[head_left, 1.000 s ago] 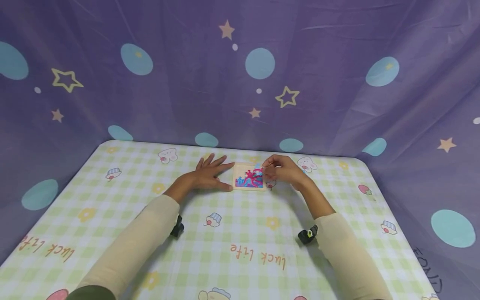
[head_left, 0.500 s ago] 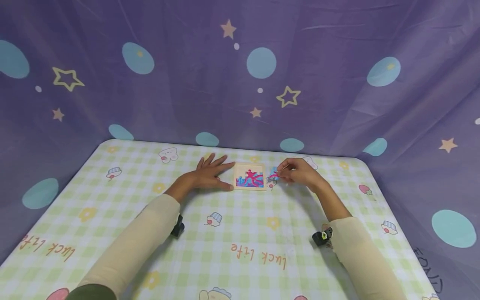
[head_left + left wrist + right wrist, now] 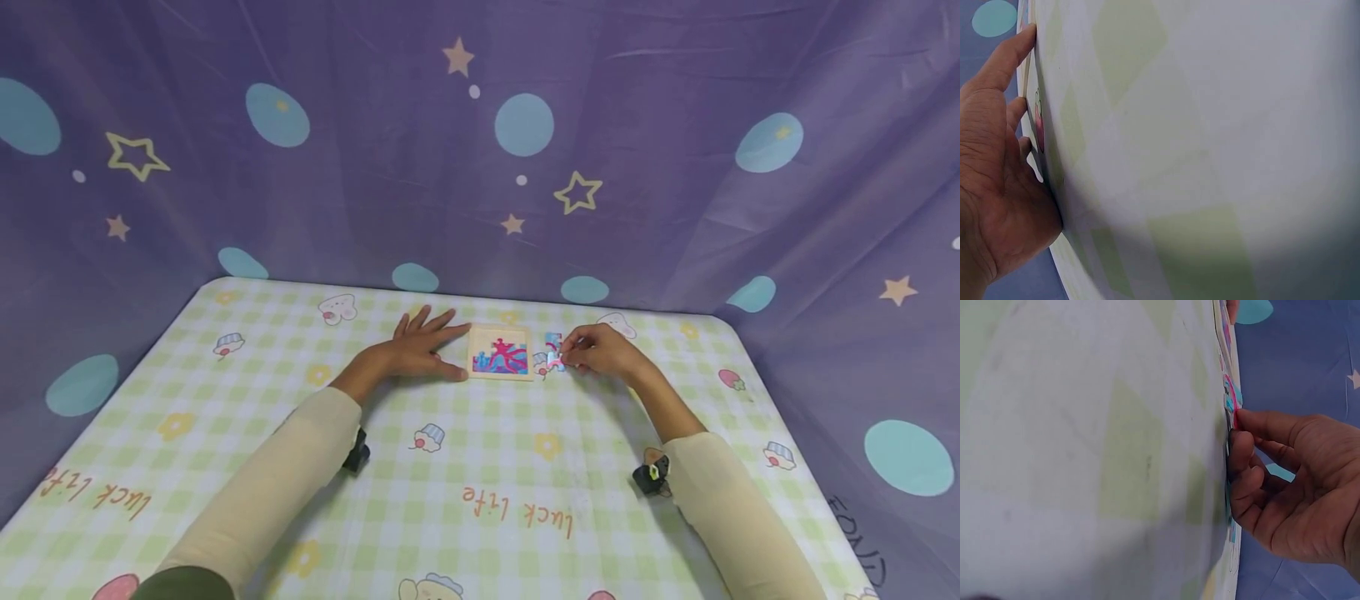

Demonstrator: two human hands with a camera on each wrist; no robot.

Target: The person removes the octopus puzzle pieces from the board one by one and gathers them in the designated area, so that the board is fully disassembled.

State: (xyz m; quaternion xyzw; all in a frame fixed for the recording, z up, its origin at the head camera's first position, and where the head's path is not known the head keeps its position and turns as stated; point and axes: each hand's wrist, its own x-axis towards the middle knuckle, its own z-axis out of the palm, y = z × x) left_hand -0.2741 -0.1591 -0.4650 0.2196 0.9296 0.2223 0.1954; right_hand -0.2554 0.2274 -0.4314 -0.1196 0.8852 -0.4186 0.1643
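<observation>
A small wooden jigsaw tray (image 3: pixel 500 330) lies on the table, partly filled with pink, blue and purple picture pieces (image 3: pixel 506 358). My left hand (image 3: pixel 420 350) rests at the tray's left side, fingers spread, with thumb and index fingertip at its left corners. To the right of the tray, my right hand (image 3: pixel 603 350) pinches a blue and pink jigsaw piece (image 3: pixel 555 354) between thumb and fingers, low over the cloth. In the right wrist view the pinched jigsaw piece (image 3: pixel 1232 394) appears edge-on, and a blue edge (image 3: pixel 1233 531) shows beneath the curled fingers.
A green-and-white checked cloth (image 3: pixel 487 450) with cartoon prints covers the table. Behind it hangs a purple curtain (image 3: pixel 420 192) with stars and blue dots. Dark wrist cameras (image 3: pixel 651 475) sit under both forearms.
My right hand has moved right, from the tray's right edge to beside it, carrying the jigsaw piece, which now lies at a different angle. The left hand stays in place.
</observation>
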